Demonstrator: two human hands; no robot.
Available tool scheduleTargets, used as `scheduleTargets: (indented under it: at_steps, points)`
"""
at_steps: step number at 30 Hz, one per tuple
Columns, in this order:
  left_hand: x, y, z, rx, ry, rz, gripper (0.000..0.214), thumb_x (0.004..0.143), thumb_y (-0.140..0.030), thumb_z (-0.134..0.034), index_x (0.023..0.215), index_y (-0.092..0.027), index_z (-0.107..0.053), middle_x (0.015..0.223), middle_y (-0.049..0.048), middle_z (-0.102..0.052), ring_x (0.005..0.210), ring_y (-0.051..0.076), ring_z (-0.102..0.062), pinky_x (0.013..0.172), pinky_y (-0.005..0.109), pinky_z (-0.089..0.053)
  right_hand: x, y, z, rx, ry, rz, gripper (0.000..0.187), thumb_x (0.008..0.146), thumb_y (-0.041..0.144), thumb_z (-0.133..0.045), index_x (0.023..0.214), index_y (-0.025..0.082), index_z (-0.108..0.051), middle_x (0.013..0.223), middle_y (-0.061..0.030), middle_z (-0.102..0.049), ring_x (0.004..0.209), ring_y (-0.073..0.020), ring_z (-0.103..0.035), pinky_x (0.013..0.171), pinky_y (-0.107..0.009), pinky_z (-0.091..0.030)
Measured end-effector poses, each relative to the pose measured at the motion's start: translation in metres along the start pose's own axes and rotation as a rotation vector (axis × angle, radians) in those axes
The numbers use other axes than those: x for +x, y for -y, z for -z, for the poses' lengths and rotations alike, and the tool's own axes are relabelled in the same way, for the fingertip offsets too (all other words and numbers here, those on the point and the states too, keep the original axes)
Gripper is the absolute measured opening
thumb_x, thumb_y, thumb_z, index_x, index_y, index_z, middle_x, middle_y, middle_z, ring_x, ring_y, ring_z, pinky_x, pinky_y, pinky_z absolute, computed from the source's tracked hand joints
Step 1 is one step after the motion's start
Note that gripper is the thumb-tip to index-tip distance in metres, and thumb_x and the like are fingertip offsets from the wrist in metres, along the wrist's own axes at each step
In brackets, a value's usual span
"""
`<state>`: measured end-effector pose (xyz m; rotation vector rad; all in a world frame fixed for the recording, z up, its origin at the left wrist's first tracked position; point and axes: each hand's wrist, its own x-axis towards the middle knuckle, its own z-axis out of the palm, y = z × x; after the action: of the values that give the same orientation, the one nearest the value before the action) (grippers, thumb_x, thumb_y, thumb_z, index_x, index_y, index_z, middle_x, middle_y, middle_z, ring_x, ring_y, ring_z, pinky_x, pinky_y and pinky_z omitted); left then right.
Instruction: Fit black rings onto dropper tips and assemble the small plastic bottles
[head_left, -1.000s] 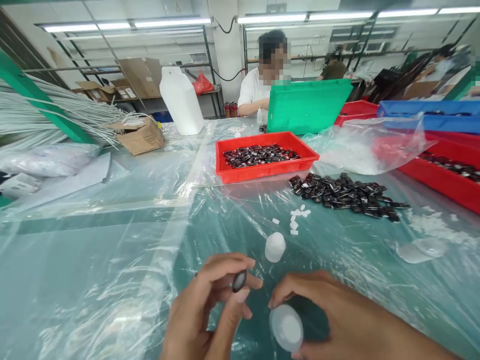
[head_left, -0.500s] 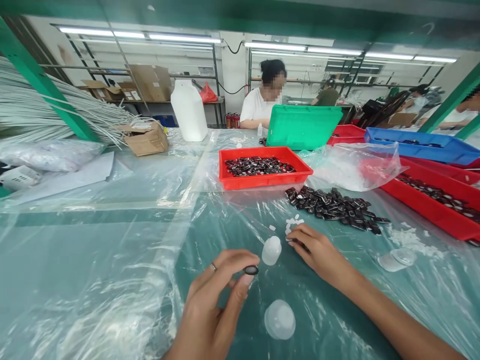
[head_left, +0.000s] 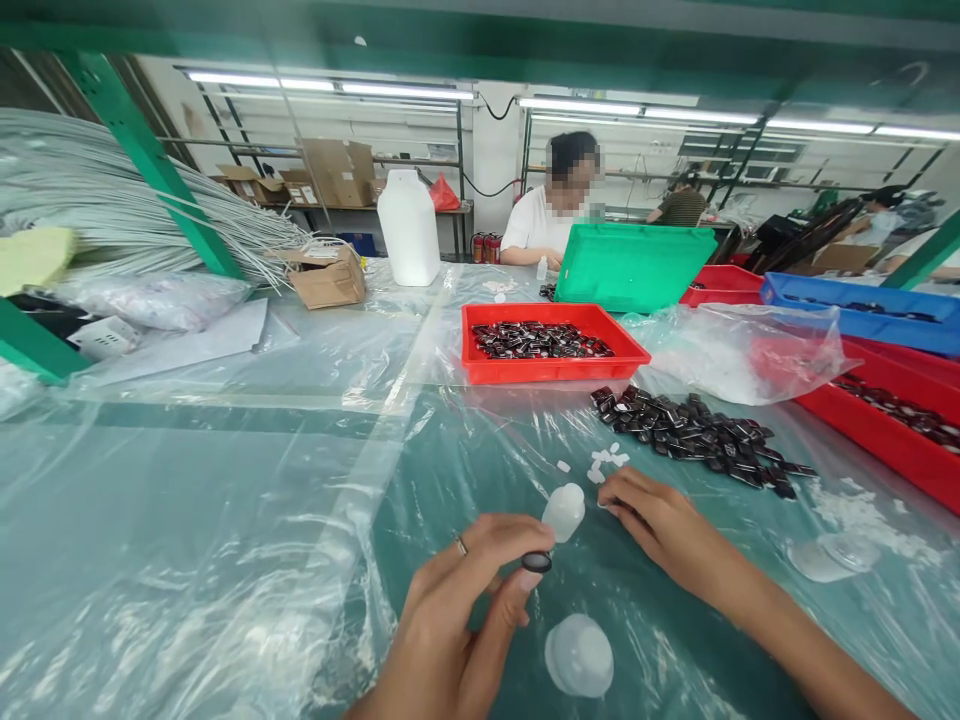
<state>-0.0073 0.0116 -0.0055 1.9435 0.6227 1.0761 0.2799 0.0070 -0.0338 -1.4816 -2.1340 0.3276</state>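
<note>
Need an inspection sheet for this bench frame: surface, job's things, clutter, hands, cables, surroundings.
Surface: table covered in wrinkled clear plastic sheet.
Job's things: small black ring; white bits; white bottle; domed cap.
Clutter: loose black parts; red tray of parts; plastic bag; cardboard box; white jug.
Hands: left hand pinches the ring; right hand at the white bits.
Cables: white rod bundle, far left.
Surroundings: seated person behind green bin.

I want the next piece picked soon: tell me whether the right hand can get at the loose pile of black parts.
Probably yes. The right hand rests by the small white bits, and only bare plastic sheet lies between it and the black parts.
</note>
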Motion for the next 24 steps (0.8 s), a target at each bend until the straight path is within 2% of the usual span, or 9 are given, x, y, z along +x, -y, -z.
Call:
scheduleTargets:
  at_steps: [2,4,7,9,12,18,21,24]
  points:
    - [0.0,-0.002,0.0,-0.004,-0.008,-0.015,0.036,0.104,-0.01,-0.045,0.128,-0.033,-0.059,0.116,0.0039,-0.069,0.094,0.016,-0.068,0.063,0.02,-0.057,0.0,0.005,0.008,0.032,-0.024,-0.005,0.028,0.111,0.037,-0.054,0.099,0.014,-0.063,0.095,-0.0036,-0.061,0.077,-0.0149,-0.059,0.067,-0.027,-0.052]
    - [0.0,-0.003,0.0,-0.006,-0.023,-0.023,0.035,0.103,-0.01,-0.048,0.126,-0.032,-0.06,0.111,0.0028,-0.068,0.092,0.015,-0.067,0.064,0.02,-0.055,-0.001,0.018,0.017,0.074,-0.091,-0.024,0.02,0.11,0.032,-0.054,0.102,0.016,-0.063,0.095,-0.0028,-0.061,0.075,-0.0149,-0.059,0.064,-0.025,-0.05]
    - [0.001,-0.003,0.001,0.023,-0.016,-0.043,0.035,0.101,-0.008,-0.05,0.126,-0.031,-0.062,0.109,0.0019,-0.067,0.084,0.012,-0.065,0.07,0.021,-0.053,-0.005,0.052,0.027,0.168,-0.242,-0.015,0.004,0.107,0.024,-0.059,0.109,0.024,-0.062,0.103,-0.0015,-0.063,0.084,-0.0161,-0.062,0.068,-0.024,-0.051]
    - [0.001,-0.002,0.0,0.066,0.012,-0.074,0.035,0.1,-0.007,-0.052,0.125,-0.029,-0.062,0.106,0.0015,-0.066,0.085,0.012,-0.066,0.076,0.022,-0.053,-0.009,0.079,0.026,0.245,-0.302,0.048,0.011,0.104,0.019,-0.061,0.111,0.028,-0.062,0.105,-0.0005,-0.064,0.091,-0.0166,-0.063,0.074,-0.024,-0.054]
    - [0.002,0.0,-0.002,0.061,0.039,-0.128,0.038,0.098,-0.005,-0.053,0.126,-0.028,-0.062,0.104,0.002,-0.065,0.09,0.014,-0.067,0.08,0.022,-0.052,-0.015,0.106,0.015,0.329,-0.291,0.141,0.022,0.101,0.011,-0.06,0.115,0.029,-0.063,0.104,-0.0011,-0.063,0.09,-0.016,-0.065,0.075,-0.025,-0.057]
    - [0.003,-0.006,-0.003,0.014,0.112,-0.065,0.041,0.101,-0.006,-0.053,0.132,-0.03,-0.063,0.101,0.0027,-0.064,0.086,0.015,-0.064,0.078,0.023,-0.051,-0.016,0.11,0.002,0.39,-0.294,0.148,0.032,0.097,0.003,-0.061,0.118,0.027,-0.063,0.107,-0.0029,-0.064,0.093,-0.0166,-0.067,0.079,-0.026,-0.057]
    - [0.0,-0.006,-0.005,0.024,0.111,-0.055,0.039,0.102,-0.007,-0.051,0.133,-0.03,-0.061,0.099,0.0026,-0.062,0.083,0.015,-0.062,0.068,0.02,-0.049,-0.016,0.109,0.001,0.388,-0.291,0.153,0.031,0.097,0.002,-0.063,0.117,0.027,-0.065,0.108,-0.0027,-0.063,0.095,-0.0162,-0.066,0.079,-0.024,-0.057]
    - [-0.005,-0.003,-0.009,0.001,0.091,-0.028,0.037,0.102,-0.008,-0.052,0.131,-0.031,-0.06,0.096,0.0009,-0.059,0.067,0.011,-0.057,0.057,0.018,-0.047,-0.02,0.112,-0.002,0.386,-0.294,0.147,0.031,0.098,0.002,-0.062,0.117,0.026,-0.064,0.112,-0.0034,-0.061,0.092,-0.0149,-0.067,0.078,-0.023,-0.057]
